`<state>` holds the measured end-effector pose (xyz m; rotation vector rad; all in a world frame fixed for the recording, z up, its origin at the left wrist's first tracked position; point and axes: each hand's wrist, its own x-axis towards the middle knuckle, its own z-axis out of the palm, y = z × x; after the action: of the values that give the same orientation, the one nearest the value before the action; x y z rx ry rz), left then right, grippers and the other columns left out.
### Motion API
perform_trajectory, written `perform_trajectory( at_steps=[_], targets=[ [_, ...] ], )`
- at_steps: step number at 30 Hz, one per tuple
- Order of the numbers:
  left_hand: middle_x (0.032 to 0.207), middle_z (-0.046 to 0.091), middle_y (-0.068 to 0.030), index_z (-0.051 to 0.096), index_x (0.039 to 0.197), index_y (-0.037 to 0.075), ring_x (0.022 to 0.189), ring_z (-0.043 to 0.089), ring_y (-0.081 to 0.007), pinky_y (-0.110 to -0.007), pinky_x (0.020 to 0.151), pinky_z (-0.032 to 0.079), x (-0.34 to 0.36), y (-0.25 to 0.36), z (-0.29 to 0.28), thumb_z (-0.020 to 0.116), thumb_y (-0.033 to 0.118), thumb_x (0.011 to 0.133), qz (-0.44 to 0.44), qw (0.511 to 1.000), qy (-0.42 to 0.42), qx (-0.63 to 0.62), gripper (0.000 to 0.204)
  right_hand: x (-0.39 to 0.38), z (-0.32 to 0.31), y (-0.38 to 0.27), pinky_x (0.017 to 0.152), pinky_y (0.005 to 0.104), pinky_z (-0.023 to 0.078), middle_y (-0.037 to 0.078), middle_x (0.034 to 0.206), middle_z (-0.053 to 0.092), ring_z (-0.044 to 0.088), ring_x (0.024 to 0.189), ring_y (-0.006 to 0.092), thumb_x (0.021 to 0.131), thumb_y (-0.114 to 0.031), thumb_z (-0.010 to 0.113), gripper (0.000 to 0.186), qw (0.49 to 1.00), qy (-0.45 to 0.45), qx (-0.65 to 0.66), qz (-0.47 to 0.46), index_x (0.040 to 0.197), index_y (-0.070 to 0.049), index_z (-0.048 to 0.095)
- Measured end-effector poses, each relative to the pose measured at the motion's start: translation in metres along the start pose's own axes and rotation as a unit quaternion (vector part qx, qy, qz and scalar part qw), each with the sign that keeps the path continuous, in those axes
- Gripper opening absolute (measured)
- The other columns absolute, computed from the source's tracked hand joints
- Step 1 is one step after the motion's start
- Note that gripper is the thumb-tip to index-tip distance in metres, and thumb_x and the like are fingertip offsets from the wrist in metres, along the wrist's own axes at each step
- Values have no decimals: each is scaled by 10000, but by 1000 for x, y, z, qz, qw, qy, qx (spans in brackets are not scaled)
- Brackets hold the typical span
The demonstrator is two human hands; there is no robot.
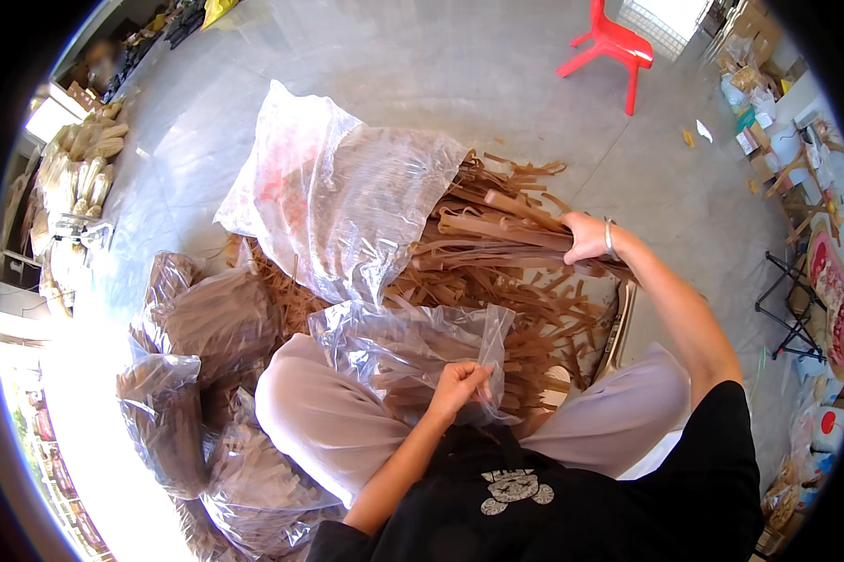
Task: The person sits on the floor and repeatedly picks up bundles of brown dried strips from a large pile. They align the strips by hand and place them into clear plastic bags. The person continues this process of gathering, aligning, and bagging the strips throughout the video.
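Note:
Between my knees lies a clear plastic bag (398, 332) with brown strips inside. My left hand (457, 386) is closed in a pinch on the bag's edge, near my lap. Farther out to the right, my right hand (587, 237) grips a bundle of long, flat brown strips (506, 229); its fingertips are partly hidden. The bundle lies over a loose heap of similar strips (543, 318). A large translucent plastic sack (366, 187) covers the heap's far left side, its mouth facing my right hand.
Several filled clear bags (220, 318) are piled by my left knee. A red plastic chair (614, 47) stands at the far right on the grey floor. Beyond it, mixed clutter (782, 140) lines the right wall, with a black folding stool (792, 304) nearer. Pale bundles (89, 173) stand far left.

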<state>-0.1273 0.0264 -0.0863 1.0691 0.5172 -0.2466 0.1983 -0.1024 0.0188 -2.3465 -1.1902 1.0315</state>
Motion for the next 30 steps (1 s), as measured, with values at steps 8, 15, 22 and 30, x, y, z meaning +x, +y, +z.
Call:
perform_trajectory(
  at_steps=[8,15,22,30],
  targets=[
    [1181,499,-141,315,1324,-1,1046,495,-183,-305,843,450,-3,29,8,756,201,738,163,967,139,137,761,-87,-17,-17,735,314,491,90,942,620,590,813,179,575,-44,671,588,962,53,266,17,1141,6,519],
    [1448,55,-271,-21,1395,-56,1366,80,-334,-416,1106,139,29,75,2,749,352,731,93,986,96,-98,1095,-125,-27,-81,860,317,448,97,1113,549,543,978,183,610,-29,694,748,937,31,348,8,1294,-34,390],
    [1391,216,-234,56,1394,-23,1321,218,-335,-434,1085,240,46,92,-19,705,421,745,160,916,-47,-364,1019,-132,-11,-114,831,311,468,75,1049,586,567,952,161,627,14,666,685,933,68,328,-133,1271,-33,438],
    [1103,545,-114,414,1145,85,1040,522,-203,-278,785,416,20,129,3,705,267,792,131,890,-21,-437,493,-139,14,-146,984,319,340,64,1227,516,450,1145,172,597,-2,698,710,910,93,373,-156,1266,-35,465]
  ],
)
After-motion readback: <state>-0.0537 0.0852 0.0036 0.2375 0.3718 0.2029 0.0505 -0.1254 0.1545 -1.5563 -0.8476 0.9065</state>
